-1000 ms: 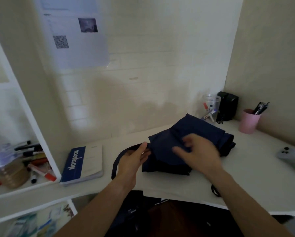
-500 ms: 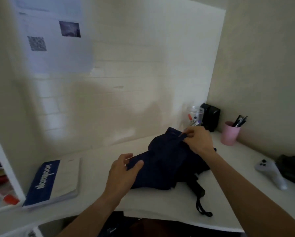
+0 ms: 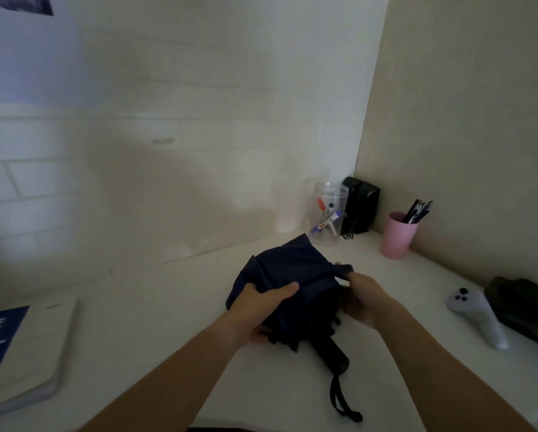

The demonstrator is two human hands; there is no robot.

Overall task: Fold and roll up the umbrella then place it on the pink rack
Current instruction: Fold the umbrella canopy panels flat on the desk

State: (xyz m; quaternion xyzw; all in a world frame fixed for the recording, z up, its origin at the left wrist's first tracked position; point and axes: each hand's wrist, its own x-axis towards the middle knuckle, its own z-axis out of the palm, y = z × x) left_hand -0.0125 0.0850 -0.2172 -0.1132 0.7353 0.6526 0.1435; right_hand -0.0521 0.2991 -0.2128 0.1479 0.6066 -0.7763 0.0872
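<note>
On desk (image 3: pixel 155 307), umbrella (image 3: pixel 295 275) between both hands' fingers (image 3: pixel 288 289).

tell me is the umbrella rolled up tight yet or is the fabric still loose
Still loose. The navy umbrella canopy sits bunched and puffed above its handle, with both the left hand and right hand gripping folds.

free: desk (image 3: pixel 168 307) left | blocked: jar (image 3: pixel 328 213), pink cup (image 3: pixel 397 236), controller (image 3: pixel 476 313) right

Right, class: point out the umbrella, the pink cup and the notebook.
umbrella (image 3: pixel 295 266), head view, navy canopy fabric.
pink cup (image 3: pixel 397 236), head view, front wall.
notebook (image 3: pixel 34 347), head view, white cover area.
</note>
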